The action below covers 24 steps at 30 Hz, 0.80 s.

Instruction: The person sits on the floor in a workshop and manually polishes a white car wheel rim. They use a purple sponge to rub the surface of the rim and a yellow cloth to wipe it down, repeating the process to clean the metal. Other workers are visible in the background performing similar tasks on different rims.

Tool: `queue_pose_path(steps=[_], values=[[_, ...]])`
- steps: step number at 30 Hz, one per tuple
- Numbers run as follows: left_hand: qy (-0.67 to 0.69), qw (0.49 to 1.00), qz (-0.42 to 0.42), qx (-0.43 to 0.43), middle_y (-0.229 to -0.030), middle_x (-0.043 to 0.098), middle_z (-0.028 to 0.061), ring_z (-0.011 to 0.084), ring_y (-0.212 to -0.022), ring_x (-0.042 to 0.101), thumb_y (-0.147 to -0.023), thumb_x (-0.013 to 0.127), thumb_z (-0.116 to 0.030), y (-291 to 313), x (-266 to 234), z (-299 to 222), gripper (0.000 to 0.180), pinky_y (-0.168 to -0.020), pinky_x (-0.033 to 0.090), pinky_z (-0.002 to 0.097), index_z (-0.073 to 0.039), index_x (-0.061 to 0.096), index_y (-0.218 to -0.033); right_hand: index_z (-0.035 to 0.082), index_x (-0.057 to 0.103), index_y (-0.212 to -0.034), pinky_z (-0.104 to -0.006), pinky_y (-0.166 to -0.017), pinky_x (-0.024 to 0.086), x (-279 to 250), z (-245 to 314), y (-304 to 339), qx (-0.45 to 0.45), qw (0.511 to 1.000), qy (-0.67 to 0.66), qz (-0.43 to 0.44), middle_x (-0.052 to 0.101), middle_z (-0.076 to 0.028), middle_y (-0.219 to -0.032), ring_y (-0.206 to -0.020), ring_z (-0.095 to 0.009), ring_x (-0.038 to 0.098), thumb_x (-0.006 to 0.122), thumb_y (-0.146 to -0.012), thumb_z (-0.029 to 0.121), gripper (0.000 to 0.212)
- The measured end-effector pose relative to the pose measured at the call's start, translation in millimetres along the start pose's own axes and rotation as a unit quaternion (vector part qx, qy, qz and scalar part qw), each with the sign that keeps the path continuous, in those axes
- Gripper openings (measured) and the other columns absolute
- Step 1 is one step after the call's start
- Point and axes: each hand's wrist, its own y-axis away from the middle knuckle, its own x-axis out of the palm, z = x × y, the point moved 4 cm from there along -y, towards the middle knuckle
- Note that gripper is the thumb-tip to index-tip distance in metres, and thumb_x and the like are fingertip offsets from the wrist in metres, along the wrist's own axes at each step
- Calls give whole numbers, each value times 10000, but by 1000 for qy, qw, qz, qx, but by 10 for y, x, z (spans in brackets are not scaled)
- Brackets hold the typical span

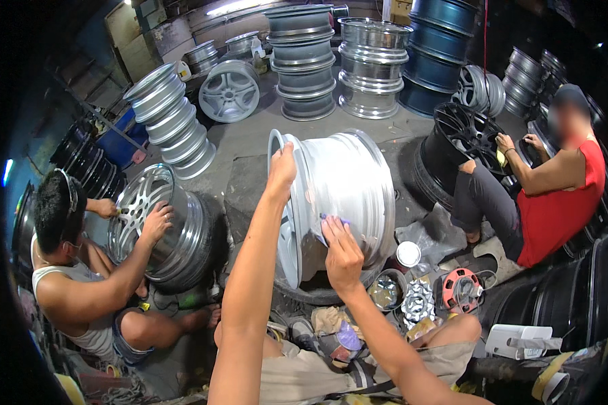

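Note:
A silver-white car wheel rim (348, 175) stands on its edge in front of me, on top of a tyre. My left hand (283, 165) is closed around the upper lip on the rim's left side. Against the lower part of the barrel, my right hand (343, 255) presses a small purple sheet (325, 228) that looks like sandpaper. The fingers cover most of that sheet. Between my knees lies another crumpled purple piece (346, 335), on a small can or cup.
At left a person (81, 270) handles a shiny rim (182, 233); at right another (561, 175) works on a black rim (446, 145). Stacked rims (302, 64) line the back. Right of my rim are a white-lidded tub (408, 254), a bowl (387, 290) and a red reel (460, 290).

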Motion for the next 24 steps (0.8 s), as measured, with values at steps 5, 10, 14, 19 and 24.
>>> queue_pose_path(steps=[5, 10, 14, 19, 24], values=[[-17, 1000, 6, -3, -1227, 666, 205, 259, -1149, 627, -1070, 465, -408, 32, 38, -58, 592, -1022, 458, 393, 107, 568, -1342, -58, 632, -1313, -519, -1101, 488, 251, -147, -552, 23, 1000, 15, 9, 689, -213, -1276, -1220, -389, 648, 561, -884, -88, 436], [-48, 998, -44, 13, -1312, 637, 243, 281, -1200, 609, -1060, 486, -416, 37, -61, -62, 630, -1045, 440, 393, 125, 553, -1376, -6, 668, -1294, -511, -1139, 452, 101, -101, -125, 19, 999, 32, 6, 706, -171, -1286, -1241, -332, 660, 547, -912, -89, 410], [-24, 1000, 7, -2, -1225, 663, 212, 257, -1141, 630, -1062, 484, -436, 38, -25, 22, 611, -998, 471, 393, 108, 591, -1317, -6, 675, -1281, -516, -1145, 446, 83, -182, -142, 2, 999, 49, 19, 708, -163, -1284, -1238, -317, 662, 537, -922, -74, 391], [-31, 1000, 4, -3, -1177, 674, 183, 229, -1092, 648, -1080, 455, -439, -67, -52, 33, 588, -943, 505, 385, 90, 608, -1287, -14, 642, -1331, -538, -1183, 386, 180, -161, -389, -10, 997, 38, 65, 637, -195, -1387, -1332, -353, 581, 519, -916, -68, 436], [45, 998, 31, -33, -1258, 668, 198, 275, -1120, 678, -1099, 379, -509, 72, 107, -28, 665, -979, 526, 389, 68, 558, -1375, -4, 699, -1264, -486, -1073, 513, -50, -116, -55, 118, 990, -35, 65, 686, -186, -1320, -1221, -360, 665, 553, -916, -104, 390]])
